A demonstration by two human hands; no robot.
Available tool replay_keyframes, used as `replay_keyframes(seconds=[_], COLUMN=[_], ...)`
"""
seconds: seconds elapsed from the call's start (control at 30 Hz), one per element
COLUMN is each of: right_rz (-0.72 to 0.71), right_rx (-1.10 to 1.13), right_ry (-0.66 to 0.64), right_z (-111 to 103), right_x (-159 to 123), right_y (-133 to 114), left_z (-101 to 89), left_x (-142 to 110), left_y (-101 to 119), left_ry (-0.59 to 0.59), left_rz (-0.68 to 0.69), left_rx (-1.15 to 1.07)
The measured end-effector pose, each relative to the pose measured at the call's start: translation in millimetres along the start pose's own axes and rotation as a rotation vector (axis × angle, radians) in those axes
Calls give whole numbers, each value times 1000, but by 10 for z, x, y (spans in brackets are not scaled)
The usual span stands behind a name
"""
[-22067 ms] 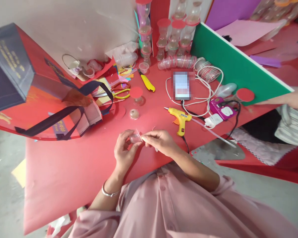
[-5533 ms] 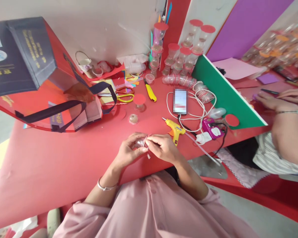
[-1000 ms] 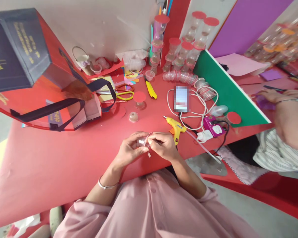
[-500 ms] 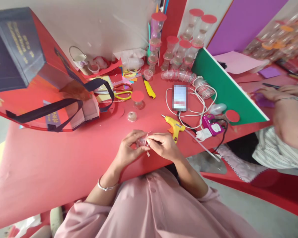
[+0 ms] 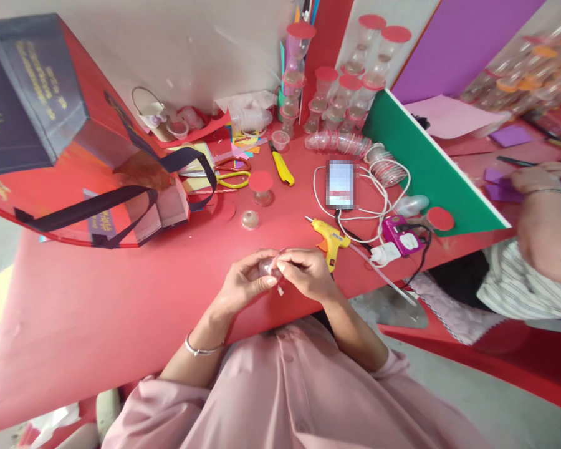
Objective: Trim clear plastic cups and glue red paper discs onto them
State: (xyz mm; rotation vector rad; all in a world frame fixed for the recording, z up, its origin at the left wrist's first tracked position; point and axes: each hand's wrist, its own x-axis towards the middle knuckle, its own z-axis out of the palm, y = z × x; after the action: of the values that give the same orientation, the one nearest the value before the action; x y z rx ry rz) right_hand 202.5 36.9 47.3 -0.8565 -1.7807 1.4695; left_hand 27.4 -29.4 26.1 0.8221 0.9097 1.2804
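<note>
My left hand (image 5: 244,284) is closed around a small clear plastic cup (image 5: 264,267) held just above the table's front part. The thumb and fingers of my right hand (image 5: 308,274) pinch at the cup's rim, where a thin pinkish strip (image 5: 280,290) hangs below; the exact grip point is too small to make out. Beyond my hands, a clear dome-shaped cup (image 5: 249,219) sits on the table, with a red-topped cup (image 5: 261,186) behind it. A yellow glue gun (image 5: 330,240) lies just right of my right hand.
On the left stands a large red and navy bag (image 5: 88,149) with dark straps. Scissors (image 5: 234,179), a yellow utility knife (image 5: 283,168), a phone (image 5: 340,184) and a purple power strip (image 5: 402,236) lie farther back. A green divider (image 5: 430,168) borders another person's hands.
My left thumb has shifted slightly on the cup, and the strip at its rim has moved a little. Across the divider, the other person's hands have moved slightly.
</note>
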Motion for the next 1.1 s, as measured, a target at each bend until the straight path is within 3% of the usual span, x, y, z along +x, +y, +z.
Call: replay_keyframes(seconds=[0.13, 0.33, 0.43, 0.53, 0.7, 0.8, 0.93, 1.1], right_rz=[-14, -50, -91, -109, -54, -38, -35, -37], right_rx=[-102, -239, -287, -241, -67, -77, -103, -246], right_ry=[-36, -41, -39, -9, 1, -15, -43, -43], right_z=[-46, -73, -99, -104, -57, -52, -85, -108], right_x=[-8, -18, -24, -21, -3, -8, -12, -1], right_y=[-26, -37, -23, -9, 25, 28, -8, -40], left_z=[-40, -90, -84, -66, -27, -6, -12, -72], left_x=[6, 31, 38, 28, 1, 0, 12, 29], left_y=[-16, -33, -36, -62, -106, -85, -36, -25], left_ry=[33, 55, 40, 8, -42, -35, 7, 32], left_rz=[42, 231, 258, 185, -24, -44, 11, 182], left_rx=[91, 514, 588, 441, -36, -100, 46, 449])
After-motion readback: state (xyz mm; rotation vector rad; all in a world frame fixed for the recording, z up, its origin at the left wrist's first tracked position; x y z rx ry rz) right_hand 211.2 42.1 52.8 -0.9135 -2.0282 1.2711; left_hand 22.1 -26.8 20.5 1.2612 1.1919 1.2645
